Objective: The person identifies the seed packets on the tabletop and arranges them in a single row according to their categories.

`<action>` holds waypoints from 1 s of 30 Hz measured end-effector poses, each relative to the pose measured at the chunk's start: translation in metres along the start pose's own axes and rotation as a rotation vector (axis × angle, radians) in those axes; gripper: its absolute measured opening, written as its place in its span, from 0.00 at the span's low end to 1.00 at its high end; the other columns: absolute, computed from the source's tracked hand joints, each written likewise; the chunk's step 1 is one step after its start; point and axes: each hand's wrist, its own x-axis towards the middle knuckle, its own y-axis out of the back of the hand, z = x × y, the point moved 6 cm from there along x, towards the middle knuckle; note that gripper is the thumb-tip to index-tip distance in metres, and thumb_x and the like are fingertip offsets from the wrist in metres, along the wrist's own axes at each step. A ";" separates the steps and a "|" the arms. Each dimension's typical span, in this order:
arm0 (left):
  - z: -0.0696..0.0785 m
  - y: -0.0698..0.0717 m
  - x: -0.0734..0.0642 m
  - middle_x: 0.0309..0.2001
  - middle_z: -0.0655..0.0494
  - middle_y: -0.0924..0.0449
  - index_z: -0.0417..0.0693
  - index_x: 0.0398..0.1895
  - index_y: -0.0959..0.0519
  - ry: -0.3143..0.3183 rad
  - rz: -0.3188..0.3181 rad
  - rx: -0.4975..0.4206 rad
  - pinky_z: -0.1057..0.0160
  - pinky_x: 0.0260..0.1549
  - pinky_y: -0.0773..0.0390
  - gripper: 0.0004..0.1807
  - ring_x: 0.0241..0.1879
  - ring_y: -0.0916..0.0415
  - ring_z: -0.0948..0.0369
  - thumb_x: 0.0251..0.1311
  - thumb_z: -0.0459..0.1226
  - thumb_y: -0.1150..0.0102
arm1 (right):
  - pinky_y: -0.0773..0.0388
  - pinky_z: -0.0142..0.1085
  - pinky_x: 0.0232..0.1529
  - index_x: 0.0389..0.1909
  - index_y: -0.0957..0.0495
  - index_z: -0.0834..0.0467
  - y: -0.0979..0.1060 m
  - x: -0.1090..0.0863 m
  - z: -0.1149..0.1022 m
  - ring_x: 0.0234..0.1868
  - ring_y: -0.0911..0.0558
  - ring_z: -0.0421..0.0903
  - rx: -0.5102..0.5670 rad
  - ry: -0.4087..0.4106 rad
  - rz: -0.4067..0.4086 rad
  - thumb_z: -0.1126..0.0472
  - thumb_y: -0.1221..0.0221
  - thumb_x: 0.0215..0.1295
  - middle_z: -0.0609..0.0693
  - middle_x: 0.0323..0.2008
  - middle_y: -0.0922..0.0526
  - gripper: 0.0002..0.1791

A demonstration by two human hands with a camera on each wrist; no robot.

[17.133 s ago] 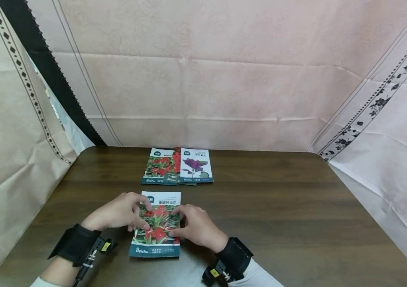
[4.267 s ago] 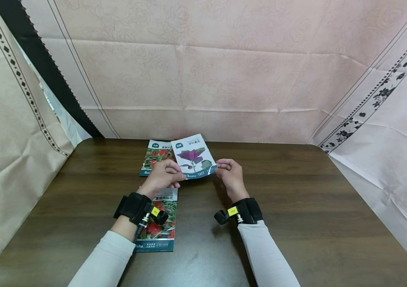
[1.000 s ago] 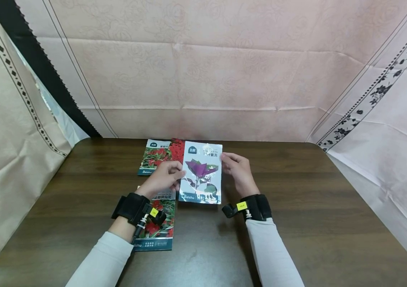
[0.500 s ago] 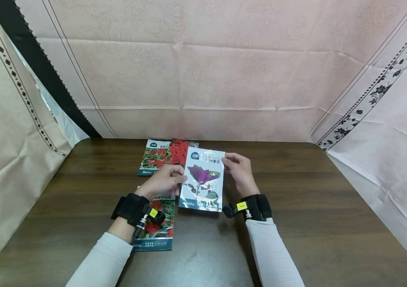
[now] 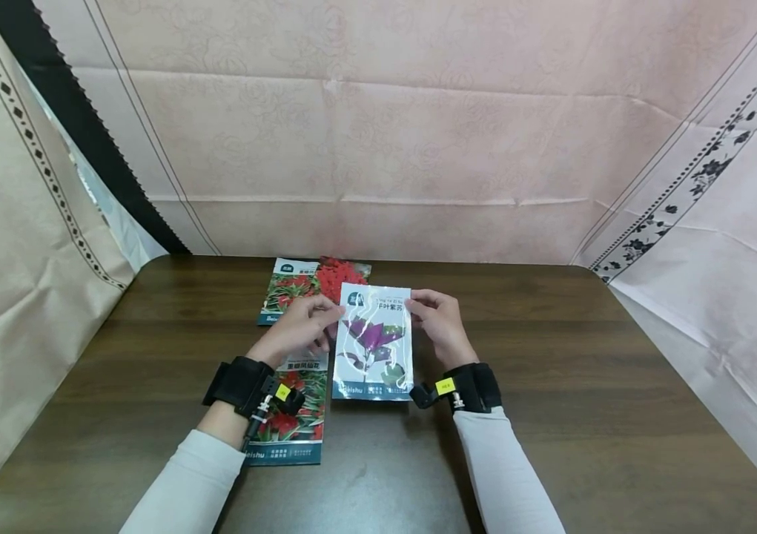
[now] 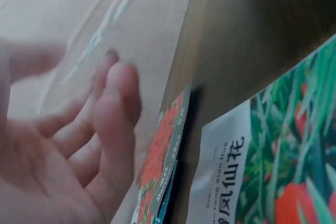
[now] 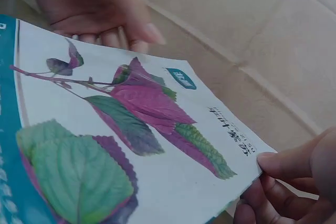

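Note:
A white seed packet [image 5: 373, 345] with a purple leafy plant is held up over the table, tilted, its face toward the head camera. My right hand [image 5: 441, 322] pinches its upper right edge; the thumb [image 7: 286, 165] lies on the front in the right wrist view. My left hand [image 5: 301, 326] is by the packet's left edge. In the left wrist view its thumb and fingers [image 6: 113, 124] stand apart with the packet's edge beyond them. Below the left hand a red-flower seed packet [image 5: 294, 415] lies on the table, partly hidden by the wrist camera.
More red-flower packets lie overlapping at the table's far edge, one at the left [image 5: 291, 285] and a redder one [image 5: 341, 278] beside it. The brown wooden table [image 5: 551, 386] reaches to a pale cloth curtain [image 5: 378, 148] behind.
The purple-plant packet has come off the far group and toward the front of the table. In the last half second it dropped slightly lower, and the left thumb and fingers appear to have parted.

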 end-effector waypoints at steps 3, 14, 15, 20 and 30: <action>0.001 0.008 -0.001 0.34 0.46 0.24 0.50 0.45 0.28 -0.020 0.083 -0.021 0.56 0.25 0.23 0.17 0.23 0.24 0.53 0.64 0.51 0.53 | 0.25 0.45 0.50 0.44 0.22 0.53 -0.007 -0.002 0.003 0.40 0.23 0.49 -0.033 -0.019 -0.020 0.59 0.43 0.62 0.52 0.44 0.22 0.10; 0.000 0.021 -0.001 0.40 0.50 0.24 0.53 0.46 0.26 -0.036 0.143 0.045 0.57 0.25 0.23 0.12 0.24 0.25 0.56 0.63 0.44 0.49 | 0.22 0.41 0.44 0.42 0.20 0.54 -0.026 -0.006 0.010 0.37 0.20 0.48 -0.092 -0.023 -0.119 0.59 0.42 0.61 0.53 0.41 0.20 0.09; -0.001 0.020 -0.001 0.39 0.50 0.24 0.53 0.46 0.26 -0.030 0.137 0.049 0.56 0.25 0.23 0.11 0.24 0.25 0.56 0.63 0.44 0.48 | 0.22 0.40 0.43 0.42 0.20 0.54 -0.027 -0.006 0.010 0.37 0.20 0.48 -0.094 -0.022 -0.128 0.59 0.41 0.60 0.53 0.41 0.19 0.09; -0.003 0.019 -0.001 0.36 0.48 0.26 0.52 0.43 0.23 -0.037 0.117 0.085 0.57 0.26 0.23 0.09 0.24 0.25 0.55 0.62 0.41 0.47 | 0.21 0.39 0.42 0.42 0.20 0.56 -0.030 -0.006 0.011 0.36 0.20 0.47 -0.104 -0.027 -0.167 0.60 0.41 0.60 0.55 0.41 0.19 0.10; -0.005 0.018 -0.001 0.37 0.48 0.25 0.51 0.42 0.23 -0.025 0.081 0.085 0.55 0.28 0.22 0.08 0.24 0.25 0.55 0.62 0.38 0.47 | 0.23 0.42 0.44 0.43 0.21 0.55 -0.031 -0.009 0.011 0.38 0.20 0.47 -0.115 -0.041 -0.204 0.58 0.42 0.60 0.53 0.42 0.19 0.11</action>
